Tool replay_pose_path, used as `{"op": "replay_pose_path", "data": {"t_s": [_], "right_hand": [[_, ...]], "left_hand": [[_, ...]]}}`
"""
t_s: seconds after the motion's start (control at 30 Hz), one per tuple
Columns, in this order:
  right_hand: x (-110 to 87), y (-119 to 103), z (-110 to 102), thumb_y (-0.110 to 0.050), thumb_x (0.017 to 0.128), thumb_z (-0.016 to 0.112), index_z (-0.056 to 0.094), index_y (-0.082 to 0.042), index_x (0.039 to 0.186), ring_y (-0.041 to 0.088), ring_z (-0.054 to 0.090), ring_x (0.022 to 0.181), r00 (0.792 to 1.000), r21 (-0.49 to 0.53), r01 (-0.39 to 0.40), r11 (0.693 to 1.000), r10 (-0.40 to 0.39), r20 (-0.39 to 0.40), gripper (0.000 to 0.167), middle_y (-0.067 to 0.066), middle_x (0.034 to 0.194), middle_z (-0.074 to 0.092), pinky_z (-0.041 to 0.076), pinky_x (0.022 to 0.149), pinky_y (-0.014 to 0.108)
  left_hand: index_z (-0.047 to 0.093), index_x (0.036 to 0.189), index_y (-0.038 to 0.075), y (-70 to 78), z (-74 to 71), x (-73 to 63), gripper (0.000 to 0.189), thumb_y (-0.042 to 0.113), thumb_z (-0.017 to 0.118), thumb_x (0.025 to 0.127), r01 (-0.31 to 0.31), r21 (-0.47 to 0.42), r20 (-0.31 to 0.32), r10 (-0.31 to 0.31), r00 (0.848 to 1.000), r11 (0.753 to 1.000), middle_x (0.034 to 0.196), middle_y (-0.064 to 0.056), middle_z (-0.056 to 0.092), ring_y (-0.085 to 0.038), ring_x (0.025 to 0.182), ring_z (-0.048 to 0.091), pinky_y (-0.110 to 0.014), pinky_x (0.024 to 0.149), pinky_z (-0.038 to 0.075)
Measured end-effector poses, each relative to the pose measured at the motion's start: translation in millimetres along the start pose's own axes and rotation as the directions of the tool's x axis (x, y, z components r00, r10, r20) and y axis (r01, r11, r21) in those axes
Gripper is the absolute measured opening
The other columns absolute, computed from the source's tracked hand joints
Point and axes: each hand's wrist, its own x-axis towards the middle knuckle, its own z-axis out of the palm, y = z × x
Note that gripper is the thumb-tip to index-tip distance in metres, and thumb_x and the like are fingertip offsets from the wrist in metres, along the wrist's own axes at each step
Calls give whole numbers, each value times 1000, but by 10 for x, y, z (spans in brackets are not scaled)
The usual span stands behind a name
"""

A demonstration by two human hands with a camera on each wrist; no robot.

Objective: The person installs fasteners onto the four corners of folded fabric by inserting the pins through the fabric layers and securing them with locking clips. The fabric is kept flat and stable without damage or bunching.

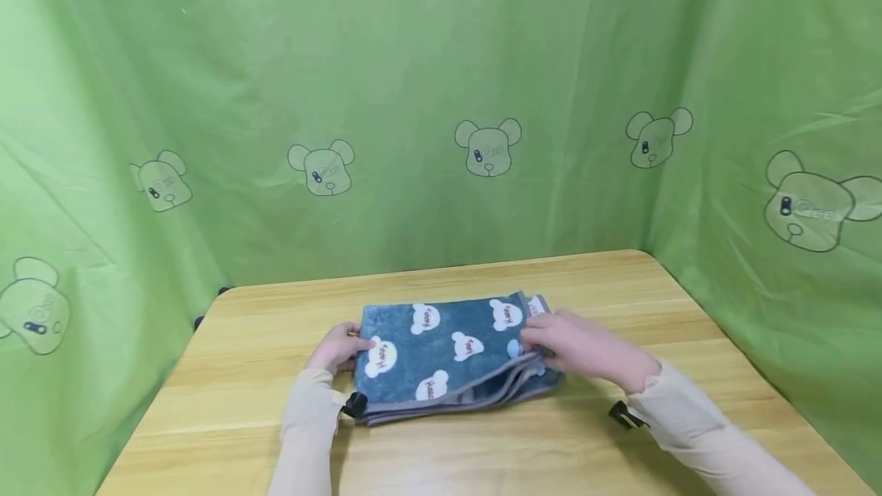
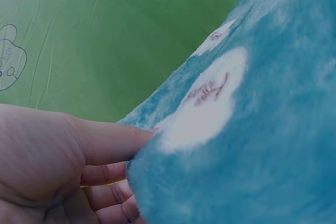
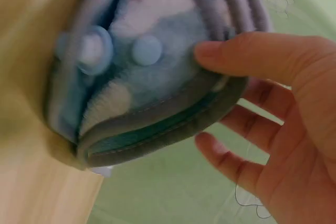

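A folded plush blanket [image 1: 441, 350], teal with white bear-head patches and grey edging, lies on the table in the head view. At its left edge my left hand [image 1: 338, 348] pinches the fabric, thumb on top and fingers beneath, as the left wrist view also shows. My right hand [image 1: 579, 343] holds the right end between thumb and fingers. In the right wrist view, the thumb presses on layered grey-trimmed edges [image 3: 157, 98], near a round light-blue button [image 3: 147, 50]. The layers at the blanket's near right corner stand slightly apart.
The wooden table [image 1: 227, 358] extends around the blanket on all sides. Green curtains [image 1: 413, 213] printed with bear heads hang behind it and along both sides. A black wrist device [image 1: 625, 415] sits under the right sleeve, and another [image 1: 355, 404] beside the left wrist.
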Motion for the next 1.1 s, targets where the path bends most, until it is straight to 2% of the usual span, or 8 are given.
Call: {"op": "replay_pose_path", "data": {"t_s": [0.17,0.3,0.5,0.63,0.77,0.9,1.0,1.1], "right_hand": [[-125,-106,27,1,57,76,58,-22,79,4,55,73,1000,-61,21,998,-22,-4,37,-12,79,57,48,62,25],[-215,-175,-6,-2,60,79,62,-24,77,3,54,71,998,-32,-43,999,45,48,32,-13,79,58,49,62,25],[-309,-272,-49,-14,65,82,72,-23,84,7,61,77,960,42,-188,981,175,217,23,-9,89,67,55,68,31],[-324,-312,-32,-16,67,82,74,-22,88,14,65,84,939,54,-232,971,210,271,23,-4,95,70,56,74,37],[-320,-323,-42,-16,68,81,74,-21,91,17,66,87,934,72,-252,965,223,279,24,-1,98,71,56,76,41],[-308,-307,-100,-16,72,79,73,-18,94,15,66,85,933,108,-279,954,242,267,22,-2,97,70,57,77,37],[-307,-280,-160,-16,75,77,72,-16,96,13,65,86,937,125,-281,951,245,248,21,-3,96,70,57,77,35],[-310,-243,-223,-16,77,76,72,-15,97,14,66,86,952,125,-256,959,228,203,20,-2,96,71,57,76,35]], "left_hand": [[50,123,-7,11,13,-1,39,2,65,88,12,-11,11,-12,1000,1000,91,-10,63,-14,70,62,-32,68,58],[51,123,-7,9,33,-1,39,2,65,88,6,-9,9,-6,1000,1000,92,-11,64,-15,70,62,-33,68,59],[51,122,-8,-4,50,11,39,1,66,88,-11,-2,9,11,1000,1000,93,-12,63,-15,70,62,-33,69,58],[51,122,-8,-20,46,27,40,1,66,87,-13,-10,-2,13,1000,1000,93,-13,63,-15,70,62,-33,68,58],[51,124,-8,-31,28,42,41,2,67,87,-15,-13,-1,15,1000,1000,95,-13,64,-15,71,62,-33,68,58],[50,125,-6,-41,1,50,43,5,67,87,0,-20,0,0,1000,1000,90,-9,61,-14,71,59,-31,67,57],[51,125,-4,-34,-23,49,43,8,68,88,16,-19,4,-16,1000,1000,84,-5,59,-13,68,56,-30,65,56],[50,125,-4,1,-57,29,43,13,66,89,20,7,31,-21,999,1000,81,-3,61,-12,67,58,-31,66,57]]}}
